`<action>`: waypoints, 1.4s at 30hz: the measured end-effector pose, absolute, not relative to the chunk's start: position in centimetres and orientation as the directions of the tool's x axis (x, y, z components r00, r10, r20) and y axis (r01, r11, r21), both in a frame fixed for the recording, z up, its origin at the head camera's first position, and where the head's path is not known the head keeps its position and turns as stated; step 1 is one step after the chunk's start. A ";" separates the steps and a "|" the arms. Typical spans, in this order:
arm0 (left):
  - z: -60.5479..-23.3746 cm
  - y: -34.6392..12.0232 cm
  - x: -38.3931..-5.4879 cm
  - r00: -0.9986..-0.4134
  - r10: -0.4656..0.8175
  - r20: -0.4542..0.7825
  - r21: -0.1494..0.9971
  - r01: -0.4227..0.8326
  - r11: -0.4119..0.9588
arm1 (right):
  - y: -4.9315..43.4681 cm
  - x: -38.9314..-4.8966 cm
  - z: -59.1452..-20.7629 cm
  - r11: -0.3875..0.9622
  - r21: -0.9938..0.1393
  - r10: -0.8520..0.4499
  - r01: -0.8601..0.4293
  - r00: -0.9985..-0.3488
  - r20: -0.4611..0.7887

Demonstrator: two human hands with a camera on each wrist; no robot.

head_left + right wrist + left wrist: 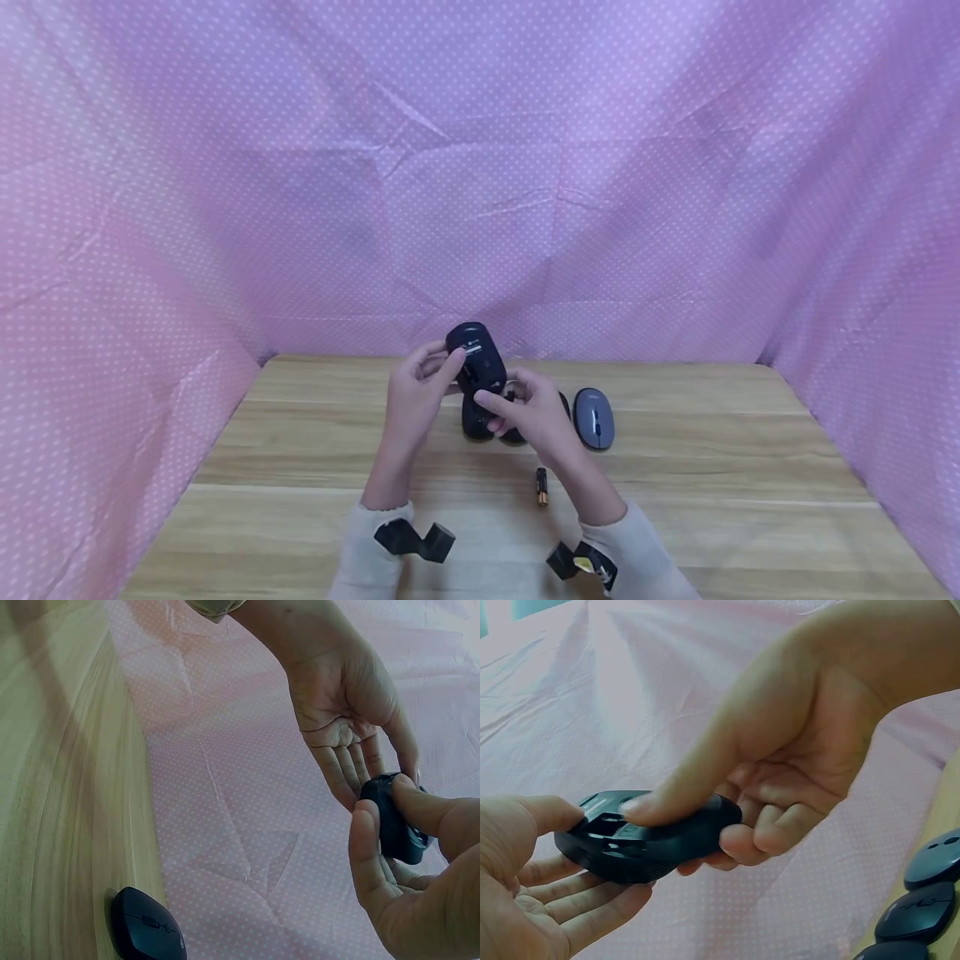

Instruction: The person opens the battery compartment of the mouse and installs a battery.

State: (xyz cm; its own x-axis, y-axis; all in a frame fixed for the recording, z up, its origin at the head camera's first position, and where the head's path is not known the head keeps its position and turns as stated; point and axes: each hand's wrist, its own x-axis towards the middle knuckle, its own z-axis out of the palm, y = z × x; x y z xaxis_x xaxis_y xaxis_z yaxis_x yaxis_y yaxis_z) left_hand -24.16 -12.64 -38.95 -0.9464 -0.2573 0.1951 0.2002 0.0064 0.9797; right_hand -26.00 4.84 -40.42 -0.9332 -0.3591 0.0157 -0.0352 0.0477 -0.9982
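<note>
Both hands hold a black computer mouse (483, 360), raised over the back of the table with its labelled underside up. My left hand (417, 385) grips its left side, thumb on the edge and fingers beneath. At the near end, my right hand (536, 414) pinches it, the thumb lying on the underside. An open recess (611, 825) shows in that underside in the left wrist view, beside the right thumb. In the right wrist view, both hands close round the mouse (394, 829) and cover much of it.
A grey mouse (594, 419) lies on the wooden table (300, 467), right of the hands. Several dark mice, one of them a black mouse (477, 422), are partly hidden behind the hands. A small battery (542, 487) lies nearer the front. Pink dotted cloth (480, 208) hangs around the table.
</note>
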 end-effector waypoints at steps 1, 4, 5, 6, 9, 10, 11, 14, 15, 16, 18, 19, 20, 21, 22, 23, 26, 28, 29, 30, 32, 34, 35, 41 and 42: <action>-38.9 -12.9 -24.2 -0.942 -0.270 0.197 0.979 0.205 0.000 | 4.8 -26.0 -40.4 0.059 -0.997 -0.366 -0.044 -0.930 0.019; -38.7 -13.9 -24.2 -0.930 -0.314 0.192 0.977 0.210 -0.025 | 4.8 -25.9 -40.4 0.091 -0.993 -0.407 -0.077 -0.913 0.034; -38.7 -14.4 -24.2 -0.925 -0.329 0.190 0.977 0.213 -0.034 | 4.9 -25.9 -40.4 0.106 -0.990 -0.427 -0.089 -0.903 0.036; -38.6 -14.8 -24.2 -0.920 -0.343 0.189 0.976 0.216 -0.041 | 4.9 -26.0 -40.5 0.120 -0.988 -0.449 -0.100 -0.893 0.035; -38.4 -15.9 -24.0 -0.907 -0.377 0.186 0.975 0.219 -0.045 | 5.1 -26.0 -40.7 0.172 -0.978 -0.514 -0.120 -0.858 0.015; -38.4 -16.2 -23.9 -0.904 -0.385 0.187 0.974 0.221 -0.047 | 5.2 -26.1 -40.8 0.189 -0.973 -0.536 -0.132 -0.844 0.010; -38.4 -16.5 -23.8 -0.901 -0.393 0.185 0.974 0.223 -0.051 | 5.2 -26.1 -40.9 0.204 -0.969 -0.555 -0.142 -0.832 0.005; -38.3 -17.0 -23.7 -0.898 -0.401 0.180 0.972 0.225 -0.068 | 5.3 -26.2 -41.6 0.254 -0.953 -0.586 -0.168 -0.811 -0.013; -38.3 -17.1 -23.6 -0.899 -0.400 0.179 0.971 0.227 -0.074 | 5.3 -26.2 -41.9 0.259 -0.951 -0.590 -0.168 -0.807 -0.018; -38.3 -17.2 -23.6 -0.900 -0.397 0.179 0.970 0.229 -0.080 | 5.3 -26.2 -42.2 0.264 -0.950 -0.593 -0.167 -0.805 -0.023; -38.4 -17.2 -23.6 -0.903 -0.391 0.180 0.969 0.231 -0.086 | 5.3 -26.2 -43.0 0.263 -0.952 -0.602 -0.154 -0.797 -0.038; -38.4 -17.2 -23.6 -0.905 -0.385 0.182 0.969 0.232 -0.088 | 5.3 -26.2 -43.3 0.262 -0.954 -0.608 -0.144 -0.793 -0.047; -38.4 -17.2 -23.6 -0.906 -0.381 0.184 0.968 0.234 -0.090 | 5.3 -26.2 -43.7 0.265 -0.955 -0.615 -0.135 -0.786 -0.060; -38.4 -17.2 -23.6 -0.907 -0.376 0.187 0.967 0.237 -0.091 | 5.4 -26.1 -44.1 0.266 -0.956 -0.624 -0.127 -0.778 -0.070; -38.4 -17.3 -23.7 -0.908 -0.372 0.190 0.967 0.239 -0.090 | 5.4 -26.1 -44.4 0.275 -0.953 -0.634 -0.129 -0.769 -0.079; -38.4 -17.3 -23.7 -0.909 -0.370 0.192 0.966 0.241 -0.090 | 5.5 -26.1 -44.7 0.290 -0.948 -0.644 -0.134 -0.760 -0.089; -38.4 -17.4 -23.8 -0.909 -0.366 0.200 0.964 0.249 -0.090 | 5.6 -26.0 -45.5 0.344 -0.926 -0.659 -0.155 -0.743 -0.120; -38.3 -17.5 -23.8 -0.909 -0.363 0.203 0.965 0.249 -0.086 | 5.8 -25.9 -45.9 0.368 -0.916 -0.666 -0.163 -0.733 -0.137; -38.4 -17.4 -23.8 -0.910 -0.361 0.203 0.965 0.248 -0.085 | 5.8 -25.8 -46.1 0.377 -0.910 -0.670 -0.171 -0.729 -0.140; -38.4 -17.4 -23.9 -0.911 -0.359 0.203 0.965 0.248 -0.084 | 5.9 -25.6 -46.2 0.381 -0.907 -0.675 -0.178 -0.724 -0.142; -38.4 -17.4 -23.9 -0.913 -0.354 0.201 0.966 0.245 -0.082 | 6.0 -25.3 -46.6 0.390 -0.899 -0.685 -0.199 -0.715 -0.139; -38.4 -17.3 -24.0 -0.916 -0.349 0.199 0.967 0.241 -0.081 | 6.0 -25.1 -46.9 0.400 -0.888 -0.693 -0.227 -0.709 -0.131; -38.4 -17.3 -24.1 -0.917 -0.346 0.196 0.968 0.237 -0.081 | 6.0 -24.9 -47.1 0.405 -0.882 -0.697 -0.241 -0.706 -0.127; -38.5 -17.3 -24.3 -0.920 -0.343 0.189 0.970 0.230 -0.081 | 6.0 -24.4 -48.0 0.446 -0.843 -0.689 -0.300 -0.716 -0.109; -38.5 -17.3 -24.4 -0.921 -0.341 0.189 0.970 0.229 -0.081 | 6.0 -24.3 -48.1 0.454 -0.836 -0.683 -0.308 -0.723 -0.105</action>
State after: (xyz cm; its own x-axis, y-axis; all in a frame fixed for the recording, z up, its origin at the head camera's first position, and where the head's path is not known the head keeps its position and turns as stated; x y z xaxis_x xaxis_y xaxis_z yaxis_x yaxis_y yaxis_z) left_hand -24.35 -17.27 -38.53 -0.9209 -0.3409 0.1893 0.2295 -0.0814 0.9699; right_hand -24.27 5.99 -48.07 -0.7231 -0.6828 -0.1045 -0.3084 0.4545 -0.8357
